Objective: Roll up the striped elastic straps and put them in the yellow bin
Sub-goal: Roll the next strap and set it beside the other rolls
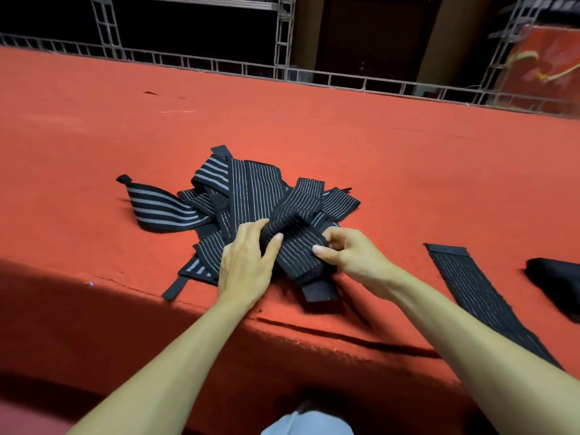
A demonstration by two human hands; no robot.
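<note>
A tangled pile of black elastic straps with grey stripes lies on the red carpeted platform. On its near side, one strap is partly rolled into a thick roll, with a plain black tab end sticking out toward me. My left hand grips the roll's left side, thumb on top. My right hand pinches its right end with thumb and curled fingers. Another striped strap lies flat to the right, running off the platform's front edge. No yellow bin is in view.
A black cloth item sits at the far right edge. A metal truss frame runs along the platform's back. The platform's front edge drops off just below my hands.
</note>
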